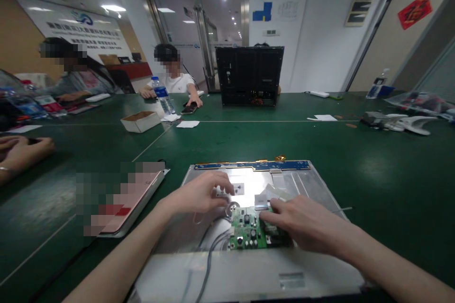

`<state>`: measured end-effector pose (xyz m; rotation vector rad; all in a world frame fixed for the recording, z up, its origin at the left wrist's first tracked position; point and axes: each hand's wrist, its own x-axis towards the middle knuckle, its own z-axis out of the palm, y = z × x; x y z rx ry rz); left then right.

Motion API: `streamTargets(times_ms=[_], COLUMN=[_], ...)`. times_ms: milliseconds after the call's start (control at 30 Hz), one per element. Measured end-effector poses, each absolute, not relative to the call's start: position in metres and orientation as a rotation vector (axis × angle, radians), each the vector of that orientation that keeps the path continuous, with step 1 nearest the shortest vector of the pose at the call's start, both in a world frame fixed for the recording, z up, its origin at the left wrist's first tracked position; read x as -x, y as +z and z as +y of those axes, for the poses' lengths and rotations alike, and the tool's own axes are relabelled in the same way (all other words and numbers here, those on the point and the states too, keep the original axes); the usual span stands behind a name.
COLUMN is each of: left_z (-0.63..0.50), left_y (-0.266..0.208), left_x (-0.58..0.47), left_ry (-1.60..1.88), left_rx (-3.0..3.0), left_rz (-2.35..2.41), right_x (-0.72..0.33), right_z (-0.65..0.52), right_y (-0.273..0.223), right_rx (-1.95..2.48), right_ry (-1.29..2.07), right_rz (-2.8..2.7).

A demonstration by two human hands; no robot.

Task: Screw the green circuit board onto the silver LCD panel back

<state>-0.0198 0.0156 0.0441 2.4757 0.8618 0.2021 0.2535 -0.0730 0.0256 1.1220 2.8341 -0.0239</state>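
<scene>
1. Green PCB [245, 232] lies flat on metal-backed panel [256, 270], approx. mid-panel, btwn the two hands.
2. R hand [302, 220]: at PCB's far R corner, covering part of its R side; thumb & index reach over far edge, tips at/just above it. Can't tell if they grip PCB or only rest there.
3. L hand [204, 192]: over panel, L of & a bit beyond PCB. Thumb & fingers apart, curled, w/ nothing visible btwn them. PCB sits just to its R, nearer the person.
4. Silvery flat connector [261, 202] at PCB's far edge, right by R hand's fingertips.
5. Grey cables [209, 262] run from PCB's L side twd the person, below L hand.
6. Blue strip board [227, 166] along panel's far edge, beyond both hands.
7. Panel lies on green table [373, 170]; pink-covered item [133, 203] L of it, near L forearm. White box [140, 123] farther off; black monitor-like unit [249, 73] upright across table.
</scene>
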Motion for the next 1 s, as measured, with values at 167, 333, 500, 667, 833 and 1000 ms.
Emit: streamTargets(times_ms=[167,333,500,667,833,1000], left_z=[0.014,0.017,0.022,0.022,0.021,0.023], left_y=[0.044,0.039,0.032,0.033,0.034,0.031], left_x=[0.016,0.015,0.019,0.019,0.019,0.018], left_ry=[0.041,0.052,0.116,0.163,0.152,0.164], left_rx=[-2.501,-2.475,-2.446,-2.401,-2.395,-2.417], left_rz=[0.762,0.726,0.668,0.610,0.626,0.611], right_x=[-0.259,-0.264,-0.267,-0.272,-0.277,-0.279], right_z=[-0.071,-0.065,-0.052,-0.045,-0.044,-0.045], right_y=[0.032,0.042,0.033,0.027,0.027,0.031], right_rx=[-1.154,-1.218,-1.279,-1.330,-1.296,-1.201], right_ry=[-0.073,-0.182,-0.332,-0.462,-0.467,-0.538], right_rz=[2.906,2.921,2.980,3.064,3.103,3.039])
